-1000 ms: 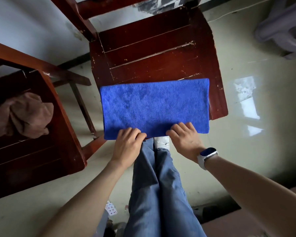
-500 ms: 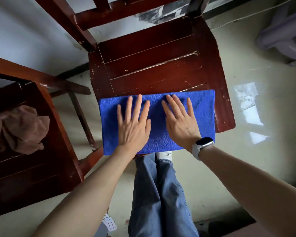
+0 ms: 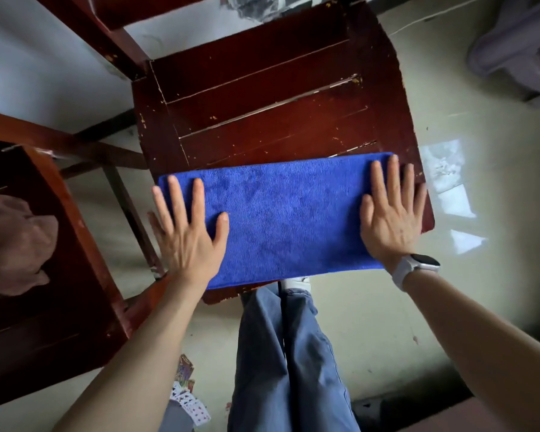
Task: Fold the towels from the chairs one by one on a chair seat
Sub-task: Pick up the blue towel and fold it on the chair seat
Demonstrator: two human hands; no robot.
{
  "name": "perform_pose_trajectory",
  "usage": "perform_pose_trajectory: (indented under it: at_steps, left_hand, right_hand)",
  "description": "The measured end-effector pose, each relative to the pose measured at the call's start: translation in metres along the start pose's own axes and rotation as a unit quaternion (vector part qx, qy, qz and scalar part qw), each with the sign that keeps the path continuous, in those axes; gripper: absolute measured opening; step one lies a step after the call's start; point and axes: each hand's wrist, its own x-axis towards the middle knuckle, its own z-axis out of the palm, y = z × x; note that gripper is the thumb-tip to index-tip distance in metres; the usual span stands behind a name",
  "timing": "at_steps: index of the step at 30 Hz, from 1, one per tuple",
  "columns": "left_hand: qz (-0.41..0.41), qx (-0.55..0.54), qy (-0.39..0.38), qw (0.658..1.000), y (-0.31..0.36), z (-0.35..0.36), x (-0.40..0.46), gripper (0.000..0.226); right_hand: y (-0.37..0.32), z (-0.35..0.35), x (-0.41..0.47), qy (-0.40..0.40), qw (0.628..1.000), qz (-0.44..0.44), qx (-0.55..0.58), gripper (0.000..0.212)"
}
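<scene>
A blue towel point(image 3: 290, 219), folded into a long rectangle, lies flat on the front half of a dark red wooden chair seat point(image 3: 262, 107). My left hand point(image 3: 187, 232) presses flat on the towel's left end, fingers spread, some reaching past the edge. My right hand point(image 3: 390, 213), with a white watch on its wrist, lies flat on the towel's right end, its outer fingers on the bare seat. A crumpled brown towel point(image 3: 16, 244) sits on the seat of a second wooden chair point(image 3: 60, 307) at the left.
My legs in blue jeans point(image 3: 287, 353) stand just in front of the chair. Playing cards point(image 3: 187, 397) lie scattered on the pale floor near my feet. A grey plastic stool point(image 3: 518, 45) stands at the upper right.
My hands went from the towel's near edge to flat on its middle, then slid apart to its two ends. The view has moved closer to the chair.
</scene>
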Motion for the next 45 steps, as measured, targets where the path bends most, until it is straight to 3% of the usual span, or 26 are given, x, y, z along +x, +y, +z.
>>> perform_pose_trajectory:
  at_steps: [5, 8, 10, 13, 16, 19, 24, 29, 33, 36, 42, 45]
  left_hand:
    - [-0.027, -0.015, -0.033, 0.999, -0.002, -0.013, -0.007, 0.067]
    - [-0.044, -0.133, -0.017, 0.990, 0.000, -0.020, -0.010, 0.057]
    - [-0.098, -0.219, 0.006, 0.971, -0.003, -0.023, -0.007, 0.054]
    - [-0.228, -0.260, 0.012, 0.938, -0.012, -0.026, 0.002, 0.045]
    - [-0.263, -0.297, 0.008, 0.918, -0.019, -0.030, 0.008, 0.028]
    - [-0.306, -0.334, 0.000, 0.892, -0.021, -0.036, 0.011, 0.029]
    - [-0.350, -0.376, -0.003, 0.858, -0.023, -0.044, 0.012, 0.033]
    - [-0.345, -0.420, -0.005, 0.840, -0.013, -0.053, 0.014, 0.031]
    - [-0.314, -0.450, -0.019, 0.836, 0.013, -0.058, 0.016, 0.030]
    - [-0.306, -0.442, -0.053, 0.842, 0.027, -0.057, 0.019, 0.034]
    - [-0.299, -0.394, -0.051, 0.868, 0.018, -0.057, 0.007, 0.036]
    - [-0.332, -0.455, -0.051, 0.825, 0.005, -0.057, -0.008, 0.024]
  right_hand:
    - [0.018, -0.020, -0.009, 0.023, 0.991, 0.081, 0.106, 0.038]
    - [0.013, -0.031, -0.007, -0.029, 0.956, 0.208, 0.202, 0.020]
    - [0.009, -0.034, -0.002, -0.062, 0.936, 0.247, 0.242, 0.020]
    - [0.003, -0.035, 0.006, -0.094, 0.940, 0.254, 0.209, 0.038]
    - [0.000, -0.032, 0.010, -0.114, 0.936, 0.274, 0.187, 0.034]
    - [-0.003, -0.032, 0.009, -0.118, 0.932, 0.287, 0.189, 0.023]
    - [-0.002, -0.042, 0.005, -0.109, 0.913, 0.288, 0.269, 0.028]
    - [0.001, -0.067, 0.019, -0.069, 0.908, 0.249, 0.329, 0.021]
    - [-0.004, -0.098, 0.036, 0.011, 0.931, 0.202, 0.303, 0.023]
    - [-0.016, -0.113, 0.039, 0.027, 0.959, 0.143, 0.243, 0.024]
    - [-0.085, -0.113, 0.022, -0.033, 0.966, 0.019, 0.255, 0.019]
    - [-0.132, -0.094, -0.001, -0.092, 0.955, -0.032, 0.281, 0.021]
